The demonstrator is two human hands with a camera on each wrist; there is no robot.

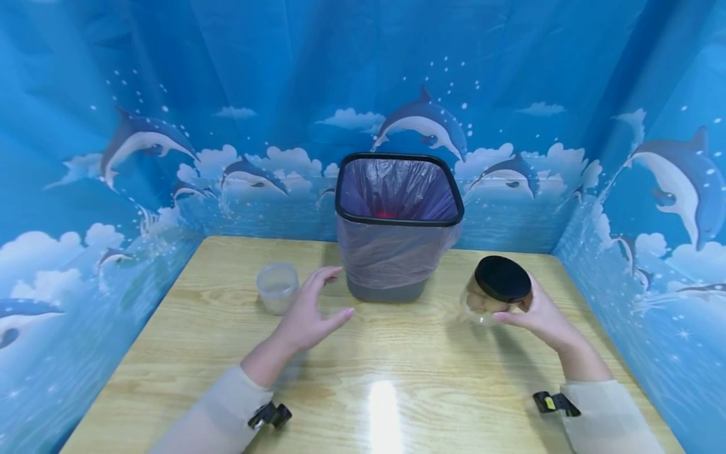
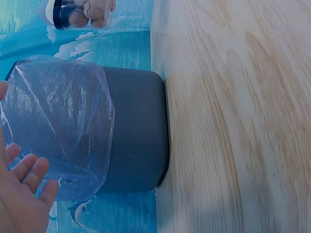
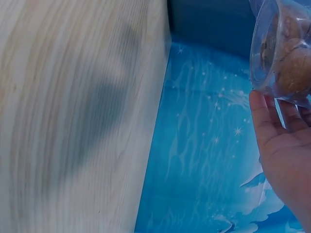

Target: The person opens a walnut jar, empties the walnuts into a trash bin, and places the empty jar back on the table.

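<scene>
The jar [image 1: 495, 284], in the right hand's [image 1: 541, 318] grip, is above the table [image 1: 448, 391], right of the bin [image 1: 388, 293]. The right wrist view shows brown lumps [image 3: 295, 68] through its base; only the head view shows something red [image 1: 386, 215] inside the bin and the cup [image 1: 277, 284] beside the left hand [image 1: 309, 318], spread wide, holding nothing.

We're in a small screened-off booth here, folks, dolphin-print sheeting [image 1: 272, 69] running from nine o'clock through twelve to three! A wood-grain tabletop [image 1: 454, 378] spreads towards six; home or studio beyond, I can't tell.
</scene>
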